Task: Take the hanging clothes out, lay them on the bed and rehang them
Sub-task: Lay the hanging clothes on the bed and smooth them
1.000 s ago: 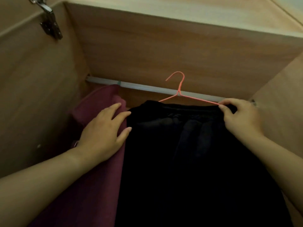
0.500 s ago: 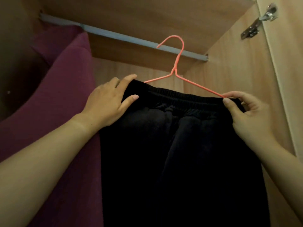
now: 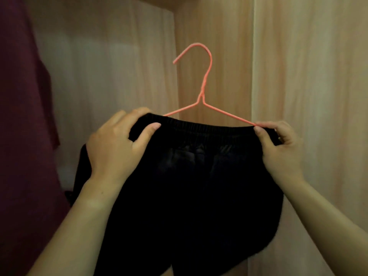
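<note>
Half a second earlier the hook of your hanger (image 3: pixel 203 92) stood against the rail. By this moment you had drawn it off, and the rail had passed out of the head view. The hook stood free in the air in front of the pale wardrobe panel (image 3: pixel 215 36), touching nothing. Your grip had barely changed: both hands kept the places they had before, one at each end of the waistband.

From the head camera, the pants (image 3: pixel 189 186) hung from the hanger between your hands. The elastic waistband ran level along the top and the dark cloth fell away below it, toward the bottom of the frame.

Your left hand (image 3: pixel 117 148) gripped the left end of the waistband. Its fingers curled over the top edge and behind the cloth, and its thumb pressed the front.

Your right hand (image 3: pixel 278 150) pinched the right tip of the hanger wire between thumb and forefinger, just where the wire met the waistband corner. The other fingers were folded behind. I could not tell whether they also held cloth.

To your left the maroon garment (image 3: pixel 22 136) hung beside the pants, near your left forearm.
</note>
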{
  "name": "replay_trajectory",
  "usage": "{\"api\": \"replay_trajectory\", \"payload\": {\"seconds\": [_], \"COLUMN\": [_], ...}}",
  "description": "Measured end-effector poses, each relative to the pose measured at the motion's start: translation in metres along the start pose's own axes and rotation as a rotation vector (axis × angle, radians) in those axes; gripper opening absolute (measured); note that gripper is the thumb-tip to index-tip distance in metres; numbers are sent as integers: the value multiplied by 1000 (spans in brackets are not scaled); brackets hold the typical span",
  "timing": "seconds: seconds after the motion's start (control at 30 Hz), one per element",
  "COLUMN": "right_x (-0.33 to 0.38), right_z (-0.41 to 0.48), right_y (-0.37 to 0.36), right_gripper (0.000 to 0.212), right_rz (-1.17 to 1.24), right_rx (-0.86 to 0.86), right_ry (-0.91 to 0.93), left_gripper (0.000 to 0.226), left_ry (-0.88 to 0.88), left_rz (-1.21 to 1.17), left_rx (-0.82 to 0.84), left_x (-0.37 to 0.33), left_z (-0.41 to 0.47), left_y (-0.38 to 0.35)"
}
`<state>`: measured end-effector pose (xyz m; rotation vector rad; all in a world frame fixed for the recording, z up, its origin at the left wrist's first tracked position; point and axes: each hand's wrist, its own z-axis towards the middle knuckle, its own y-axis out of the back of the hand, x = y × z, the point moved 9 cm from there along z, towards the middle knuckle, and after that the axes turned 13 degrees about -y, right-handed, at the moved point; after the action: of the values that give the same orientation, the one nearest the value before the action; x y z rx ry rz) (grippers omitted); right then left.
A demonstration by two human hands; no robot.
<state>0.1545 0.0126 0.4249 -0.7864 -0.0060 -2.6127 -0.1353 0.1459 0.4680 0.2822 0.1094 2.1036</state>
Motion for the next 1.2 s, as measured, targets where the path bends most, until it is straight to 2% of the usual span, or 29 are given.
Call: {"api": "replay_trajectory", "payload": {"seconds": [0.1, 0.27, 0.37, 0.5, 0.67, 0.83, 0.93, 1.07, 1.2], "right_x": [0, 14, 33, 51, 81, 106, 131, 152, 143], "right_z": [-36, -94, -127, -170, -237, -323, -353, -366, -358], "right_y": [63, 174, 245, 349, 498, 641, 715, 781, 830], "right_gripper": [25, 23, 15, 7, 11, 5, 12, 16, 15], "right_rz": [-54, -148, -217, -273, -435, -593, -722, -870, -948], "right_rx": [-49, -102, -151, -181, -196, -303, -378, -425, -467], "right_ry": [-66, -163, -168, -241, -349, -479, -493, -487, -495], "left_gripper": [33, 36, 34, 36, 38, 36, 32, 32, 31], "left_ry": [-4, -59, -86, -83, -84, -89, -67, -50, -20], "left_rz": [-82, -177, -229, -322, -492, -752, -924, -1068, -1143], "left_rx": [5, 63, 104, 166, 262, 416, 519, 588, 626], "left_x": [-53, -148, -208, -297, -426, -555, -630, -707, -765], "left_z": [-21, -45, -54, -73, -117, -168, -194, -214, -216], "left_y": [14, 44, 62, 86, 104, 101, 89, 68, 43]}}
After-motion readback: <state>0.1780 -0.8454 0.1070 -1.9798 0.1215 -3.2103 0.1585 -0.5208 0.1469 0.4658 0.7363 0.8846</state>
